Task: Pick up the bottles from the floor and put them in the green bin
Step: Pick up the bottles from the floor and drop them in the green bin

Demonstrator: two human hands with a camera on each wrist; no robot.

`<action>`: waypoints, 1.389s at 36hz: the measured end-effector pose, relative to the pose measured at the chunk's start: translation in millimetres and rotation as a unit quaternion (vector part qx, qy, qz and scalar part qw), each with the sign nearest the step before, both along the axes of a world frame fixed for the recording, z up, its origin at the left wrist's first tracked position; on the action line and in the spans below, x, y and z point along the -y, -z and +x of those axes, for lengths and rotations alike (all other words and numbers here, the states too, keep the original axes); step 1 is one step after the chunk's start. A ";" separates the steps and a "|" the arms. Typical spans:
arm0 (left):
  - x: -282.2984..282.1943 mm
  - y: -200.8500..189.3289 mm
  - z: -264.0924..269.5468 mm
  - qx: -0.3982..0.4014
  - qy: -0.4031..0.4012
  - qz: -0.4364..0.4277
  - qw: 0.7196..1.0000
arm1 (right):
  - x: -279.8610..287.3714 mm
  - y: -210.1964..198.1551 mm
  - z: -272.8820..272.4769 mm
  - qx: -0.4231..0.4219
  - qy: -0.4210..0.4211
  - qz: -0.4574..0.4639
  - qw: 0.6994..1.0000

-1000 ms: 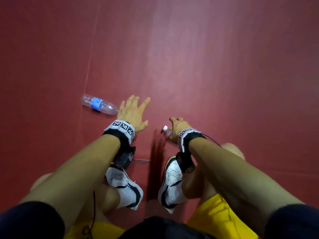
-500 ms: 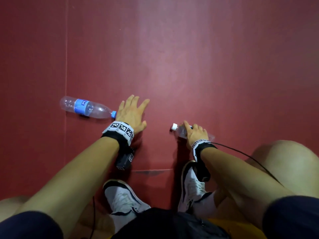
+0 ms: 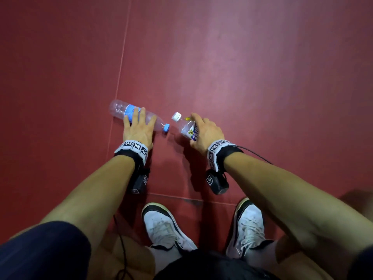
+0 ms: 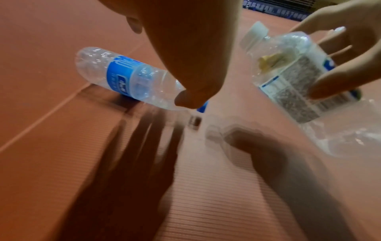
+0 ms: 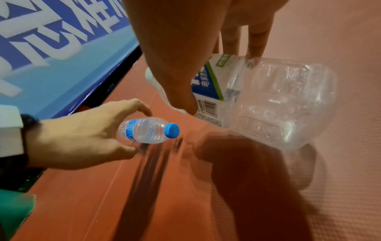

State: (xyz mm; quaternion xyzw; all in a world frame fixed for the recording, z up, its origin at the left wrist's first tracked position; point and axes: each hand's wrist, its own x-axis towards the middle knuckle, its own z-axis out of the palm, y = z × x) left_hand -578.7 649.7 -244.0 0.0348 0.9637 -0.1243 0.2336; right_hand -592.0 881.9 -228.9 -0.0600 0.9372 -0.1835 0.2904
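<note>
— Bottles: how many do I have in hand?

— Item one, white-capped bottle (image 3: 186,126): my right hand (image 3: 203,131) has fingers and thumb wrapped round it, tilted, base apparently off the red floor (image 3: 242,77). Item two, blue-capped bottle (image 3: 137,118): lying on the floor, my left hand (image 3: 138,129) spread over it, fingers near straight (not closed round it).

— Green bin?

— Not seen in any view. I judge nothing binned; second grasp and both drops remain.
</note>
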 end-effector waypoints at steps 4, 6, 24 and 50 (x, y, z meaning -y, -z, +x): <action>15.6 11.1 -3.8 0.005 -0.013 0.014 1.000 | 0.0 6.2 4.9 0.028 0.004 -0.008 1.000; 17.4 16.9 -3.4 -0.014 -0.016 0.038 0.999 | -1.1 9.8 7.9 0.047 0.008 -0.010 0.999; 3.3 12.5 14.2 0.065 -0.080 0.135 0.985 | -1.5 0.9 26.5 0.061 0.011 -0.008 0.998; 29.1 -342.9 -25.5 -0.051 -0.167 0.172 0.969 | 28.1 -337.8 -26.6 -0.148 -0.225 -0.029 0.963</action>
